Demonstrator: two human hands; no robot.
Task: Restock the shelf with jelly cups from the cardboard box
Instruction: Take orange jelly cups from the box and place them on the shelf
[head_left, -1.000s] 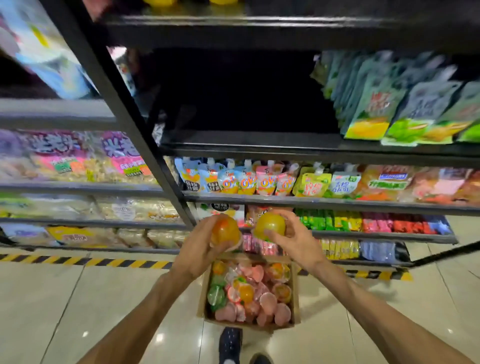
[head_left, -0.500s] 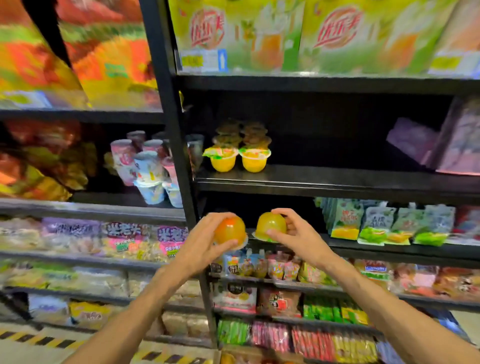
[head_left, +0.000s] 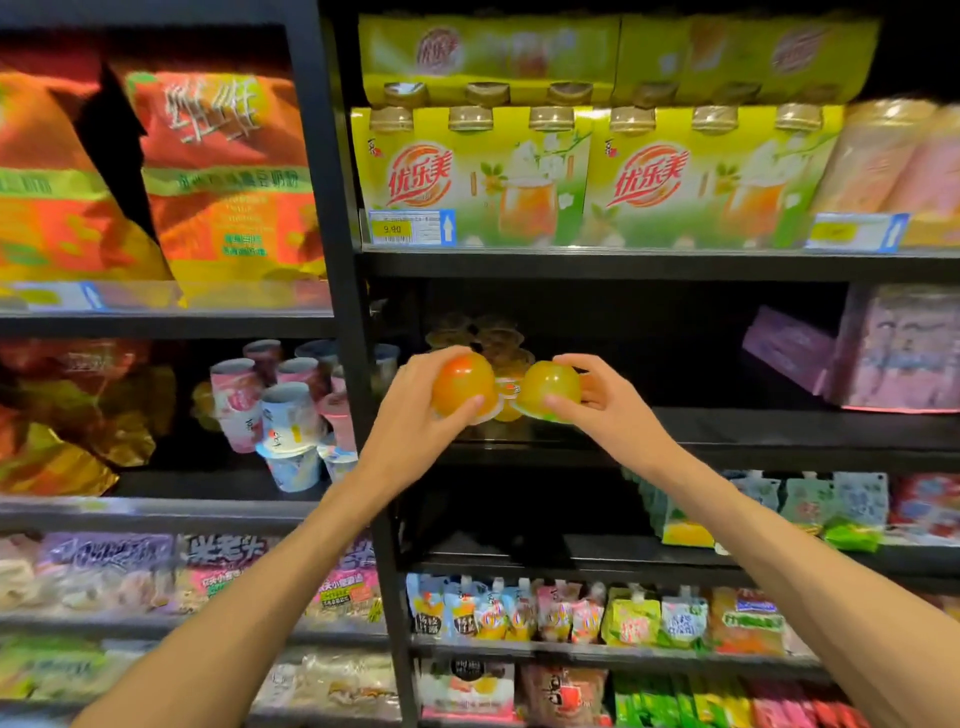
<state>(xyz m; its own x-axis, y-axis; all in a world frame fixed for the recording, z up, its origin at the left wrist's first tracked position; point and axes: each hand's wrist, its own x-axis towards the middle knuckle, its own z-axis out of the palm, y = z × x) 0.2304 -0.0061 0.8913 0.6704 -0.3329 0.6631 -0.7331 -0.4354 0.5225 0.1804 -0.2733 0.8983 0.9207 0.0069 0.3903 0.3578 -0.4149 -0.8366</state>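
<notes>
Black store shelving (head_left: 727, 447) fills the view, and at its middle tier the left hand (head_left: 415, 415) grips an orange jelly cup (head_left: 461, 382) and the right hand (head_left: 605, 405) a yellow jelly cup (head_left: 549, 387), each likely light, smooth-domed, slippery and best held round the sides above the rim.

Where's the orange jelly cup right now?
Centre of the head view: the left hand holds the orange jelly cup at the dark shelf, beside the yellow jelly cup.

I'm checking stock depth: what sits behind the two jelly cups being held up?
Behind the orange cup and yellow cup, jelly cups stand stacked on the dark shelf. The hands and held cups cover the front ones, so no count is possible.
</notes>
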